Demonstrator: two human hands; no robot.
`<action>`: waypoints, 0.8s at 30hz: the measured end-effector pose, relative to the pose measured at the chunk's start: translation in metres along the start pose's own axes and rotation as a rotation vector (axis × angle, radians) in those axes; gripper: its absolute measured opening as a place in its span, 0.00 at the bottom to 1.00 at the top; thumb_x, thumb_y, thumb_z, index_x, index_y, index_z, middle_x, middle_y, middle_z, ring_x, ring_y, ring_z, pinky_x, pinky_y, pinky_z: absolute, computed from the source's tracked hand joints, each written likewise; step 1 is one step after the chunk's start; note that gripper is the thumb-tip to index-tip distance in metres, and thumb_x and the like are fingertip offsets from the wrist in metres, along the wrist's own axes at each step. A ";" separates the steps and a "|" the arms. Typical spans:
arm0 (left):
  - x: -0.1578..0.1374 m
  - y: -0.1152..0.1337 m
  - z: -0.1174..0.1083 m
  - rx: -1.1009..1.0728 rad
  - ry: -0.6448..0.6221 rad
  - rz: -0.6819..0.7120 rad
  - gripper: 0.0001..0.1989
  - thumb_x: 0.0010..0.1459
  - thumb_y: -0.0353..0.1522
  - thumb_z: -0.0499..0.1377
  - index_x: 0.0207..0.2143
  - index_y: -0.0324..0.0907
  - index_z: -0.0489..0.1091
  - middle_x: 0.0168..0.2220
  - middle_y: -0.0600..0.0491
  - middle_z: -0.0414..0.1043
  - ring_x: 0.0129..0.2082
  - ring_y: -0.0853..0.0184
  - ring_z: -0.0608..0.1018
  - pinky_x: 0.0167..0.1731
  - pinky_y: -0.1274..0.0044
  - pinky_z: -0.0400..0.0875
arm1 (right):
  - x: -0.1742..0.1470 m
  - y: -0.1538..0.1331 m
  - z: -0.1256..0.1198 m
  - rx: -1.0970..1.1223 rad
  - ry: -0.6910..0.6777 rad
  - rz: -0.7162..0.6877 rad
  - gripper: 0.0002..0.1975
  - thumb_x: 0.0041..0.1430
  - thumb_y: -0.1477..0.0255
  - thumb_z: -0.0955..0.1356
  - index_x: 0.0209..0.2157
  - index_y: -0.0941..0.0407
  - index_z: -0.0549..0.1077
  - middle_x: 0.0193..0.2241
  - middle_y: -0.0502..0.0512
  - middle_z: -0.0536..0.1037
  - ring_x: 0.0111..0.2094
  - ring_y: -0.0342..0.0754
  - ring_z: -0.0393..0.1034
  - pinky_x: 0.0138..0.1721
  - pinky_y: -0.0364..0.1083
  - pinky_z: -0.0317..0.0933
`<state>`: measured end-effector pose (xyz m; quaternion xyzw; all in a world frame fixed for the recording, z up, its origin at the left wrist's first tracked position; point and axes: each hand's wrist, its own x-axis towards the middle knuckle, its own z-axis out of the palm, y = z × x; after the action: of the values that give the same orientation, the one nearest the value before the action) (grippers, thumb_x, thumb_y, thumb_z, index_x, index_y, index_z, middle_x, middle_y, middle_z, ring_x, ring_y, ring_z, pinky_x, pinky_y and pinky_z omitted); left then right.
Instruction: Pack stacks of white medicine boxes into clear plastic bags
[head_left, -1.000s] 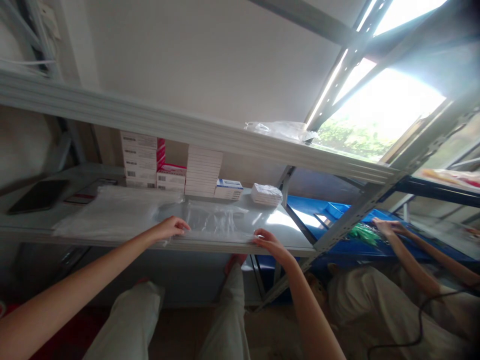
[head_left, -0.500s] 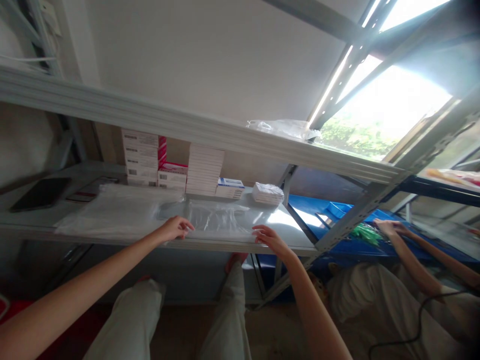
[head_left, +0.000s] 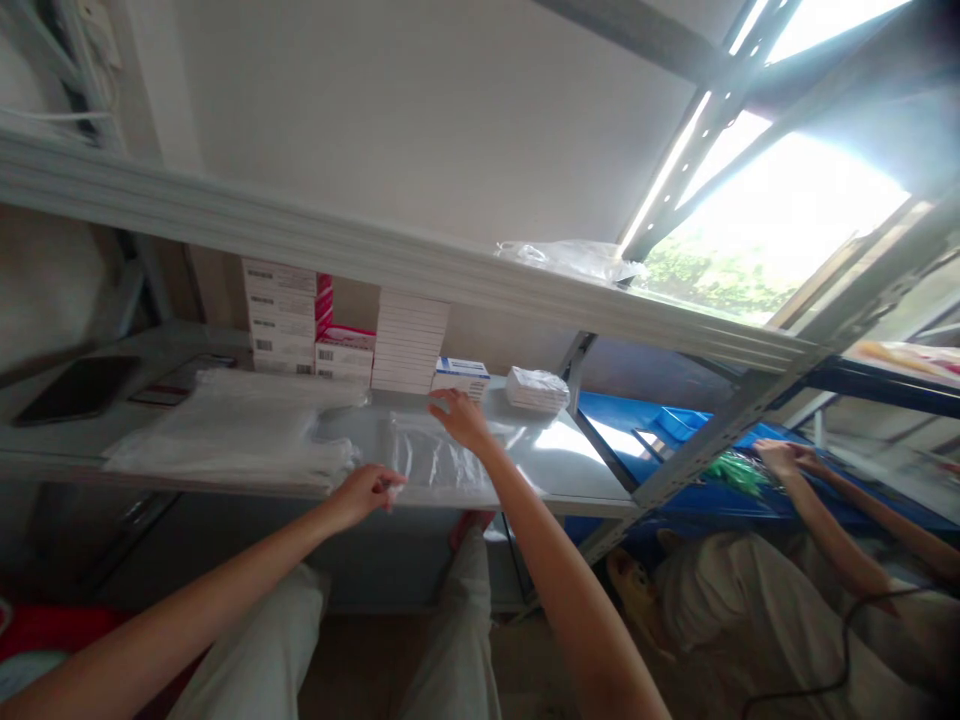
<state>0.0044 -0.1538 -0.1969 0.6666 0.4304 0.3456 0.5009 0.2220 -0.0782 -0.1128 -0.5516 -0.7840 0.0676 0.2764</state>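
A clear plastic bag (head_left: 439, 462) lies flat on the grey shelf before me. At its near left corner my left hand (head_left: 369, 494) is closed, thumb and fingers pinched on the film. My right hand (head_left: 461, 418) reaches over the bag with fingers apart, its fingertips in front of the small white-and-blue boxes (head_left: 461, 375); whether they touch is unclear. A stack of clear plastic bags (head_left: 232, 430) spreads out left of my left hand. Behind it stand white-and-pink boxes (head_left: 283, 318) and a tall pile of thin white boxes (head_left: 409, 340).
Right of the small boxes sits a plastic-wrapped white pack (head_left: 537, 388). A dark phone-like slab (head_left: 79, 388) lies at the far left. The upper shelf beam (head_left: 337, 235) crosses overhead. Beyond the metal post (head_left: 720, 430), another person's hands (head_left: 780, 458) work by green items (head_left: 739, 470).
My right hand has moved left and away from me, from the bag's right side to the small boxes. My left hand came slightly nearer and right, and the bag shifted a little.
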 end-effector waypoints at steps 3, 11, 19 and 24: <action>-0.008 -0.008 0.011 -0.074 0.032 0.021 0.16 0.41 0.28 0.60 0.36 0.41 0.77 0.31 0.52 0.77 0.24 0.68 0.76 0.29 0.77 0.68 | 0.028 -0.019 0.040 -0.034 -0.210 0.029 0.19 0.52 0.60 0.72 0.45 0.50 0.76 0.48 0.57 0.76 0.52 0.57 0.66 0.51 0.53 0.57; -0.025 -0.020 0.017 -0.213 0.133 0.007 0.15 0.46 0.38 0.63 0.36 0.39 0.75 0.29 0.50 0.75 0.25 0.67 0.76 0.30 0.76 0.68 | 0.048 0.020 0.086 0.173 -0.220 0.126 0.08 0.46 0.66 0.74 0.26 0.56 0.79 0.25 0.52 0.78 0.30 0.48 0.71 0.34 0.44 0.60; -0.033 -0.038 0.018 -0.300 0.138 -0.012 0.18 0.45 0.42 0.65 0.33 0.37 0.75 0.27 0.48 0.75 0.24 0.65 0.75 0.28 0.74 0.69 | 0.043 0.032 0.094 0.266 -0.091 0.114 0.10 0.49 0.67 0.72 0.31 0.59 0.77 0.28 0.54 0.79 0.29 0.45 0.70 0.31 0.41 0.59; -0.037 -0.041 0.013 -0.233 0.134 -0.026 0.19 0.45 0.44 0.64 0.34 0.37 0.76 0.28 0.47 0.77 0.24 0.65 0.76 0.29 0.74 0.70 | 0.041 0.027 0.095 0.299 -0.021 0.126 0.09 0.48 0.65 0.71 0.30 0.57 0.76 0.27 0.52 0.78 0.28 0.45 0.70 0.31 0.41 0.58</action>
<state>-0.0073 -0.1873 -0.2409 0.5735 0.4285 0.4304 0.5497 0.1860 -0.0122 -0.1888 -0.5518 -0.7319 0.2067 0.3422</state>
